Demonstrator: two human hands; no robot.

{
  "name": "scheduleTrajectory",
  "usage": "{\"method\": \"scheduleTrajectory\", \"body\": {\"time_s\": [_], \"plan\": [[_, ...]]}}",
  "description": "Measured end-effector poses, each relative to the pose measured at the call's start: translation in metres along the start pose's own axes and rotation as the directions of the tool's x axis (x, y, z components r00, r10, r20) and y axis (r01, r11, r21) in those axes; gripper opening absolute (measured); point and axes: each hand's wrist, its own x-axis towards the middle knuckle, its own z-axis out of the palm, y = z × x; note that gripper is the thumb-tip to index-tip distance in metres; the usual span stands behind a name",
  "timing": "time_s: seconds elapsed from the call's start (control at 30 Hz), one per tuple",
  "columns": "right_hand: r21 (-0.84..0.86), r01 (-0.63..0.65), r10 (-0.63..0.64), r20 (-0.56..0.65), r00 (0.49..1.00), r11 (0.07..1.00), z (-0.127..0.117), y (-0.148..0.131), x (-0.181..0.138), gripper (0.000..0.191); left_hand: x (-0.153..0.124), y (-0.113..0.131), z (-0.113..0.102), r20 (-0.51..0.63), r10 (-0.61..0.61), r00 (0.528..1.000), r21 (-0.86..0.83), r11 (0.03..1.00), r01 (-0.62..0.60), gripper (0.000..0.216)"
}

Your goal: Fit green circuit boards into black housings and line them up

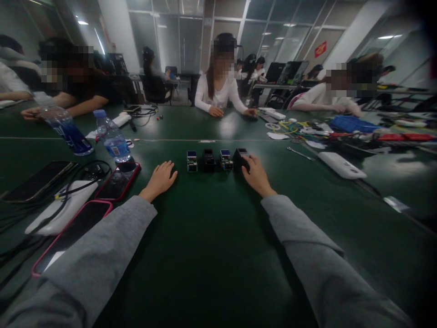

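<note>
Several small electronic modules stand in a row on the green table [211, 237]: a blue-topped one [191, 161] at the left, a black one [208, 160], another blue-topped one [226, 159], and a black one [240, 157] at the right. My right hand [256, 175] is closed around the rightmost black module. Palm down on the table lies my left hand [160, 179], fingers loosely together, a little left of the row and holding nothing. Grey sleeves cover both arms.
Left of my arm lie phones [118, 182], a white power bank [63, 209] with black cables, and two water bottles [112, 141]. A white box [341, 165] and a blue tray [350, 124] with cables sit at the right. Other people sit across the table.
</note>
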Motion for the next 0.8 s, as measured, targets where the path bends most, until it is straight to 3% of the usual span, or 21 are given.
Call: {"method": "scheduleTrajectory", "body": {"time_s": [0.3, 0.5, 0.7, 0.8], "plan": [[-0.02, 0.042, -0.041, 0.017, 0.999, 0.999, -0.004, -0.009, -0.001, 0.049, 0.002, 0.001, 0.001, -0.008, 0.002, 1.0, 0.017, 1.0, -0.002, 0.057], [-0.049, 0.04, -0.042, -0.032, 0.999, 0.998, -0.008, -0.012, 0.0, 0.044, -0.001, 0.002, -0.002, 0.021, -0.014, 1.0, 0.0, 1.0, 0.014, 0.059], [-0.092, 0.001, -0.022, -0.229, 0.973, 0.996, -0.014, -0.041, -0.001, 0.042, -0.005, 0.029, -0.02, -0.176, 0.081, 0.981, -0.002, 0.997, -0.083, 0.051], [-0.082, 0.116, -0.129, -0.177, 0.976, 0.99, -0.009, -0.077, -0.002, 0.038, -0.002, 0.055, -0.026, -0.254, 0.093, 0.963, -0.067, 0.991, -0.113, 0.051]]}}
